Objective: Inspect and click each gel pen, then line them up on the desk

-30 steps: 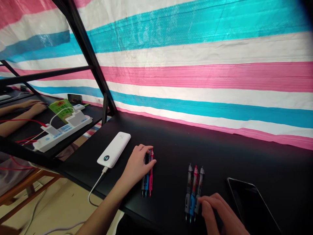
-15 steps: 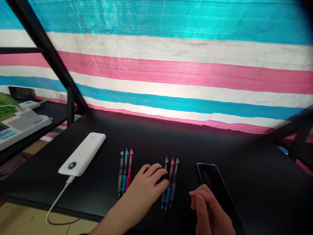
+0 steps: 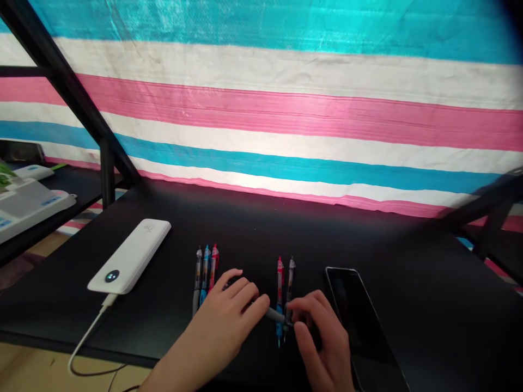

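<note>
My left hand (image 3: 231,313) is closed around a ballpoint pen (image 3: 275,315) with a grey grip, held slantwise above the black desk with its tip toward the right. Most of the pen's upper part is hidden under the fingers. At the tip end, my right hand (image 3: 324,337) has thumb and forefinger bent together on the pen. Beneath the held pen lie two pens side by side: a red-topped pen (image 3: 280,277) with a blue grip and a clear-topped pen (image 3: 291,275). Left of my left hand are a grey pen (image 3: 198,272), a blue pen (image 3: 205,269) and a red pen (image 3: 214,267), partly covered.
A white power bank (image 3: 133,256) with a white cable (image 3: 87,329) lies at the left of the desk (image 3: 245,218). By my right hand is a dark phone (image 3: 359,316). A white power strip (image 3: 36,204) rests on the left-hand table. Behind hangs a striped sheet (image 3: 286,109).
My left hand has lifted the grey-gripped pen from the right group and turned it sideways, shifting left. My right hand has moved left to its tip. The view has shifted slightly.
</note>
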Motion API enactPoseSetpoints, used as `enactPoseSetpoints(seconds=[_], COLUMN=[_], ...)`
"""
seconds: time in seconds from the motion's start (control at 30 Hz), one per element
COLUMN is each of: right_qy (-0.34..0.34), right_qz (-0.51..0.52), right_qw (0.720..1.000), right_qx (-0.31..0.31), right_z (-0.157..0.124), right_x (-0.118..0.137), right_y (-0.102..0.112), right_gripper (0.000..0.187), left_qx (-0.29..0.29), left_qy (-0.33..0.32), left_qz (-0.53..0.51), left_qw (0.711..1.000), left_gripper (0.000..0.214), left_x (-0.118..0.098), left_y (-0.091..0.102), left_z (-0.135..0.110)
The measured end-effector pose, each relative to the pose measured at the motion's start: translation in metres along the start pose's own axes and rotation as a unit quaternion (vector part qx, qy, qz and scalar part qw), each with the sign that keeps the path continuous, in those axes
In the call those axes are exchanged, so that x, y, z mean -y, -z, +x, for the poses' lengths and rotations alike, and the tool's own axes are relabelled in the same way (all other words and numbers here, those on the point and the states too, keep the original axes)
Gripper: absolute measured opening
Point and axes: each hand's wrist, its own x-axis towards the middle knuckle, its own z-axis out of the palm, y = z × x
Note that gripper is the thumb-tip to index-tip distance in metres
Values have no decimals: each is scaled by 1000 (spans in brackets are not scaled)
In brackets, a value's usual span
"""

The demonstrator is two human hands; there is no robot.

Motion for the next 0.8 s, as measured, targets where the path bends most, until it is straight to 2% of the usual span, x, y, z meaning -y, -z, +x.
enactPoseSetpoints(seconds=[0.1,0.17,0.27,0.47,0.8], right_qy=[46,71,98,129,154], right_qz=[-40,-57,-54,-55,-62], right_qw=[995,991,990,989,985], right_qx=[79,102,85,54,47], right_z=[2,2,2,0,0], right_x=[-4,-8,-12,-13,-15], right_y=[1,1,0,-1,-3], right_gripper=[14,19,21,13,10], left_qx=[-27,-23,-5,15,74], left_qy=[-8,-13,-12,11,52], left_qz=[5,5,-12,-45,-108], left_qw=[1000,1000,1000,999,990], left_gripper=[35,31,25,26,24], left_x=[-4,-5,-7,-10,-9], left_y=[9,11,11,9,12], left_z=[2,4,6,8,8])
